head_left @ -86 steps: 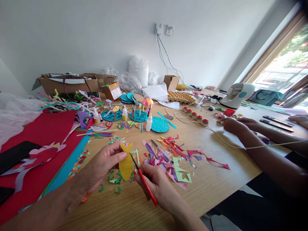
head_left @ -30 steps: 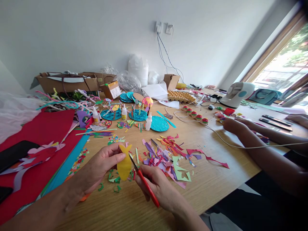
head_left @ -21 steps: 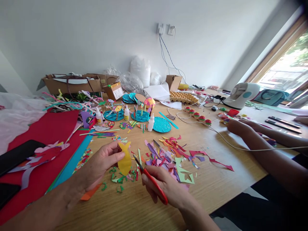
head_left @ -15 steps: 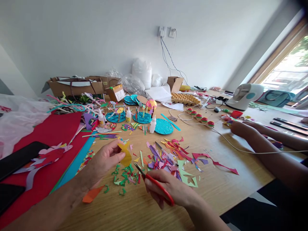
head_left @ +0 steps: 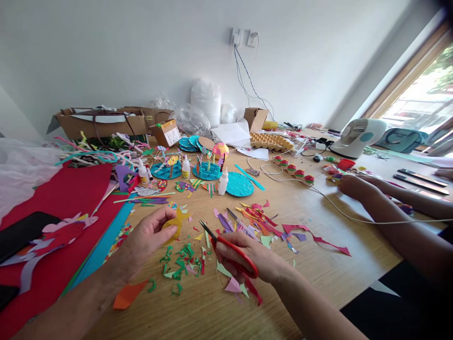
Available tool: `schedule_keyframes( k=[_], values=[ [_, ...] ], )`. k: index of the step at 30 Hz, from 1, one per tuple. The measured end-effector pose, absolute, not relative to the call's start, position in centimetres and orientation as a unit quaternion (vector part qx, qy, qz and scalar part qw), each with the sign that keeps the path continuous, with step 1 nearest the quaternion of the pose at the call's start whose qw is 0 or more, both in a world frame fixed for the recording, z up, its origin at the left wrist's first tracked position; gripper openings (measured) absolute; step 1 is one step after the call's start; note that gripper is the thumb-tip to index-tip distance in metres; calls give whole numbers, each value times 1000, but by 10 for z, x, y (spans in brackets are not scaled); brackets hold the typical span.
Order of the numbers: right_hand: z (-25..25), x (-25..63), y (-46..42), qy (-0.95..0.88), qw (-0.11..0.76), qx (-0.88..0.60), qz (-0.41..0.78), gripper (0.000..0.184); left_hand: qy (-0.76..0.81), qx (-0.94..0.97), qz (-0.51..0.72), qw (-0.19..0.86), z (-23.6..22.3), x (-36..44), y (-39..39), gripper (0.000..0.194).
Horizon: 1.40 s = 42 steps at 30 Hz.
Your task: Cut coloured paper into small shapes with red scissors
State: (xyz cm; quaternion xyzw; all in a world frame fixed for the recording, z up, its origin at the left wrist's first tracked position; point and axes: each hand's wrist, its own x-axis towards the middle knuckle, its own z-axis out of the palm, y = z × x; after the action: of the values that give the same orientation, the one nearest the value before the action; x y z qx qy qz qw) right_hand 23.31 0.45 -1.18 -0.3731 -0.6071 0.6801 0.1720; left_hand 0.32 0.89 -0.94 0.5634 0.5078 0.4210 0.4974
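Observation:
A yellow paper cutout [head_left: 178, 224] is pinched between the thumb and fingers of my left hand [head_left: 155, 231]. My right hand [head_left: 247, 257] is closed round the red handles of a pair of scissors [head_left: 236, 251], whose dark blades point up and left, apart from the yellow paper. Green paper scraps [head_left: 182, 259] lie under and between my hands. Beyond my right hand spreads a pile of red, purple and orange scraps [head_left: 258, 219], with a pen among them. An orange paper piece [head_left: 130, 295] rests by my left forearm.
White glue bottles [head_left: 222, 182] and blue decorated plates [head_left: 239, 184] stand beyond the scraps. Red sheets [head_left: 60, 203] lie at left. A white cable [head_left: 339, 212] crosses the right side, near another person's arms [head_left: 371, 198]. A white fan [head_left: 357, 137] stands behind.
My left hand has turned the yellow paper and drawn it slightly left. The scissors have moved up, away from the paper. Several scraps now show nearer me below my right hand.

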Motion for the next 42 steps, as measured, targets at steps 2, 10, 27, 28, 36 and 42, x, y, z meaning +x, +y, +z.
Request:
schedule_keyframes(
  k=[2, 10, 27, 28, 36, 42],
  values=[
    [-9, 230, 10, -610, 180, -373, 676, 48, 521, 560, 409, 498, -10, 3, 10, 11],
    [-3, 220, 26, -712, 104, -379, 582, 36, 559, 522, 426, 484, -17, -1, 16, 15],
    [-29, 205, 25, -852, 67, -489, 173, 11, 502, 423, 468, 592, -22, -13, 19, 13],
    [-29, 205, 24, -857, 53, -487, 159, 11, 489, 428, 460, 605, -19, -12, 18, 9],
    [-29, 207, 18, -892, 12, -446, 78, 15, 457, 540, 293, 643, -15, -4, 6, 6],
    [-30, 206, 12, -914, 21, -400, 59, 21, 486, 631, 253, 549, -26, -1, 2, 6]
  ],
)
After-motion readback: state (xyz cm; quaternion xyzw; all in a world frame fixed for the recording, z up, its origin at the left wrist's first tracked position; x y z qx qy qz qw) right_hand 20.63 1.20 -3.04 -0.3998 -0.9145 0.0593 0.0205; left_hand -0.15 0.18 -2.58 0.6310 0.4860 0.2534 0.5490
